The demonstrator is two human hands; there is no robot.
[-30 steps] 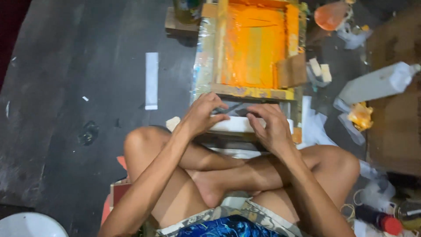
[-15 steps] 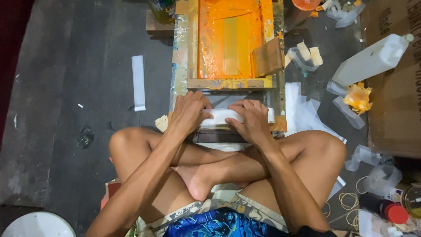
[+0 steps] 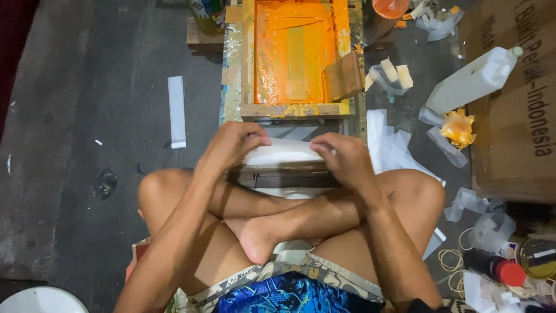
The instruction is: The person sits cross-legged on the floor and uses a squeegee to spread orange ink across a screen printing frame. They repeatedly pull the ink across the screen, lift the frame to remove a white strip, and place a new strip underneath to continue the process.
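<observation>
With your left hand [image 3: 234, 145] and right hand [image 3: 346, 157], fingers clamped on the thin white plastic stack [image 3: 282, 154], you look mid-step: nothing sits under the orange-inked wooden screen frame [image 3: 295, 58] yet.

The person is sitting cross-legged, both forearms reaching forward over the knees. The left hand [image 3: 234, 145] and right hand [image 3: 343, 155] are lying close together, palms down, fingers curled in a grip.

Beside the one orange-inked printing frame [image 3: 295, 58] lie one white plastic jug [image 3: 472, 81], one cardboard box [image 3: 515, 116], one red-capped bottle [image 3: 492, 268] and two hands: left hand [image 3: 231, 145], right hand [image 3: 344, 156].
</observation>
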